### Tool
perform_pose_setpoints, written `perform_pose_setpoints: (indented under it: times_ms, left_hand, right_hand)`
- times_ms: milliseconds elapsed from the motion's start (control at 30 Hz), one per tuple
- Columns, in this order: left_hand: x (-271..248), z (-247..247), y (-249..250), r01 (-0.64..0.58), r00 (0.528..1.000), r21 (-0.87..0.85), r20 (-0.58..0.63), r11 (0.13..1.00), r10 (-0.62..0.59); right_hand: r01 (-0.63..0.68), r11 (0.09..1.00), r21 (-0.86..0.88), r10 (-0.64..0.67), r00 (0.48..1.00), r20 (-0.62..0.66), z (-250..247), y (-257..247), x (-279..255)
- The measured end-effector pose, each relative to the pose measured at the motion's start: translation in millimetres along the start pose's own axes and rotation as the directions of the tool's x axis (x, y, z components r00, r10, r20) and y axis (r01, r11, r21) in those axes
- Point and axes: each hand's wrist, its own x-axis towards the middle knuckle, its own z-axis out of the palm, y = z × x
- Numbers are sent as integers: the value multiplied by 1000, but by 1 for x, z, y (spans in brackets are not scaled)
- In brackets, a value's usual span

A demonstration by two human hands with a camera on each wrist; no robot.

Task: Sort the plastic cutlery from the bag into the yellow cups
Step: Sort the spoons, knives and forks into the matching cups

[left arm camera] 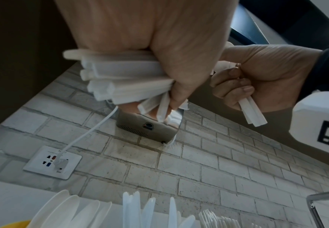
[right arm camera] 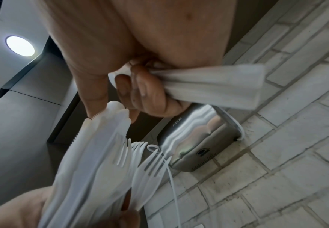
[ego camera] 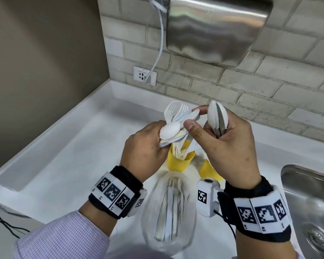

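My left hand (ego camera: pixel 146 146) grips a mixed bundle of white plastic cutlery (ego camera: pixel 176 122), with forks, serrated knives and one spoon fanned out. My right hand (ego camera: pixel 230 144) holds several spoons (ego camera: pixel 218 116) upright in its curled fingers, while its thumb and forefinger touch the bundle's tips. The left wrist view shows the bundle's handles (left arm camera: pixel 124 77) and the spoon handles (left arm camera: pixel 251 112). Below the hands stands a yellow cup (ego camera: pixel 180 161) with cutlery in it. A second yellow cup (ego camera: pixel 209 171) is partly hidden by my right wrist. A clear bag (ego camera: pixel 168 212) with more cutlery lies nearest me.
A steel hand dryer (ego camera: pixel 217 28) hangs on the brick wall, its white cable running to a socket (ego camera: pixel 144 75). A steel sink (ego camera: pixel 310 202) lies at the right. The white counter (ego camera: pixel 73 156) has a raised lip on the left.
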Motion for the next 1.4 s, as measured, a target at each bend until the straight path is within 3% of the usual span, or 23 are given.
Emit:
perform_pose_setpoints:
  times_ms: [233, 367, 567, 733, 933, 1000, 1133, 1267, 1333, 1400]
  left_hand:
    - [0, 3, -3, 13, 1000, 0, -17, 1000, -13]
    - [-2, 4, -5, 13, 1000, 1, -19, 1000, -13]
    - [0, 2, -2, -9, 1000, -15, -26, 1000, 8]
    - [-1, 0, -3, -38, 999, 28, -13, 999, 38]
    - [-1, -1, -6, -18, 1000, 53, 22, 998, 17]
    - [-1, -1, -9, 31, 998, 3, 63, 1000, -32]
    - [-2, -2, -17, 175, 965, -207, 228, 963, -127]
    - [1, -10, -20, 359, 930, -393, 230, 847, -287]
    - [5, -15, -23, 367, 930, -467, 212, 805, -301]
    - [8, -19, -28, 370, 929, -536, 197, 759, -314]
  right_hand:
    - [61, 990, 127, -54, 997, -63, -2, -5, 3]
    - [4, 976, 219, 23, 993, -120, -6, -2, 9]
    - [6, 1000, 11, -5, 997, -73, 0, -4, 6]
    - [-149, 975, 167, 175, 973, -148, 9, 4, 16]
    - [-155, 964, 215, 199, 959, -203, 16, 8, 22]
    - [-147, 910, 389, 269, 921, -282, 17, 5, 26]
    - [-42, 708, 705, 389, 856, -340, 5, -2, 36]
    - [-49, 549, 835, 533, 790, -304, -8, 11, 42]
    - [-83, 507, 858, 561, 788, -255, -12, 21, 42]
    - [-119, 466, 877, 546, 818, -179, -10, 27, 41]
